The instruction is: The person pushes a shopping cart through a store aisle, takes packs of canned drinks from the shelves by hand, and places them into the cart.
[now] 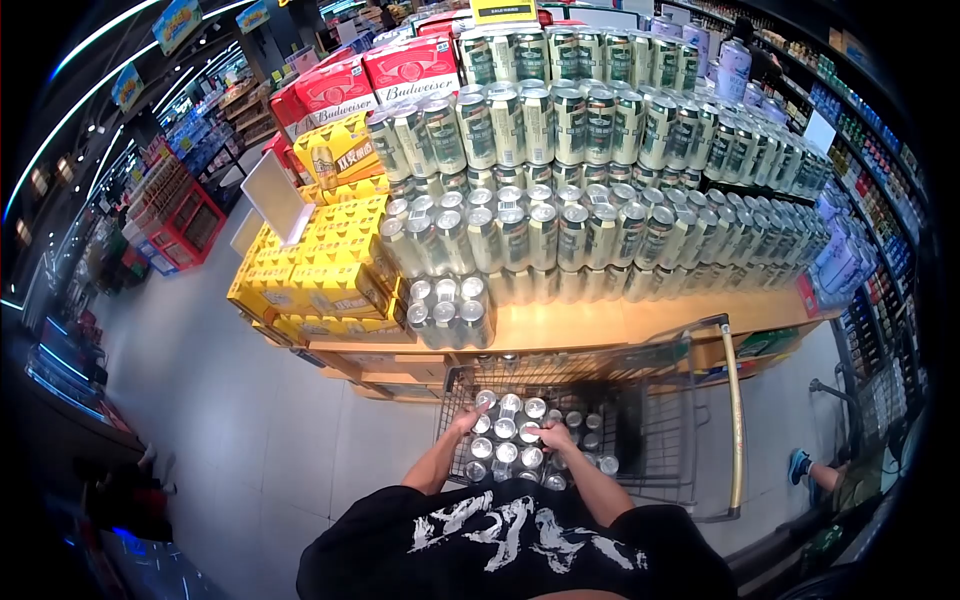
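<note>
Both my hands are at a pack of silver-topped cans (507, 430) in the metal shopping cart (660, 440). My left hand (468, 418) grips the pack's left side, its fingers bent at the upper left cans. On the right side, my right hand (553, 434) holds the same pack, the thumb over a can top. More cans (592, 440) lie in the cart beside and below this pack. A pack of cans (446, 312) stands at the front left of the wooden display shelf (570, 325), beyond the cart.
Stacked can packs (570, 235) fill the display, with yellow cartons (320, 275) on its left and red Budweiser boxes (411, 70) behind. The cart's handle (735, 420) is at the right. Farther right, a person's leg and shoe (799, 466) show.
</note>
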Available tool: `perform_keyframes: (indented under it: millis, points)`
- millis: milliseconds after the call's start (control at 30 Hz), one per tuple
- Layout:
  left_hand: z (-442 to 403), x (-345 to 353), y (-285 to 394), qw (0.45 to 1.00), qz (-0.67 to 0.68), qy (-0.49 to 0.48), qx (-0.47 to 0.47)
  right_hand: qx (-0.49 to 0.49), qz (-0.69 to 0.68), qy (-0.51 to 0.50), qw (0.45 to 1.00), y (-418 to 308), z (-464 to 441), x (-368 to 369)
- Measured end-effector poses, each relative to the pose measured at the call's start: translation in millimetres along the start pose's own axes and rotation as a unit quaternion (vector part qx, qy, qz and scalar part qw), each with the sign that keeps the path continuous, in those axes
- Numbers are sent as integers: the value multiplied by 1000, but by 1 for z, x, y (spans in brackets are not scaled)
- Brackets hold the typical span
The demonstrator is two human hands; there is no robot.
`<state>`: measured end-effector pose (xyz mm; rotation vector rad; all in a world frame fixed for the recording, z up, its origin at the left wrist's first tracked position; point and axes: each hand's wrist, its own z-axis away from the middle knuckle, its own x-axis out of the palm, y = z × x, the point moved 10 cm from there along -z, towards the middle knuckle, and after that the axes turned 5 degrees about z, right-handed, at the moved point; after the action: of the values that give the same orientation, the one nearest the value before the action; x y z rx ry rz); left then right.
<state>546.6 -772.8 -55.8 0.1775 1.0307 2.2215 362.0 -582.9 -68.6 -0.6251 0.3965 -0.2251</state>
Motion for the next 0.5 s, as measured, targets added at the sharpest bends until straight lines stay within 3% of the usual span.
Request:
perform_keyframes:
  millis: [100, 200, 300, 500]
  points:
    - [-4, 6, 4, 996, -93, 8, -7, 29, -78, -47, 995, 38, -36, 8]
    - [-30, 7, -9, 985, -131, 40, 103, 20, -157, -76, 985, 45, -38, 12]
    - [-22, 19, -13, 994, -36, 14, 104, 4, -154, -58, 986, 47, -37, 5]
    - [-16, 23, -13, 990, 15, 20, 136, 18, -106, -20, 994, 41, -24, -5]
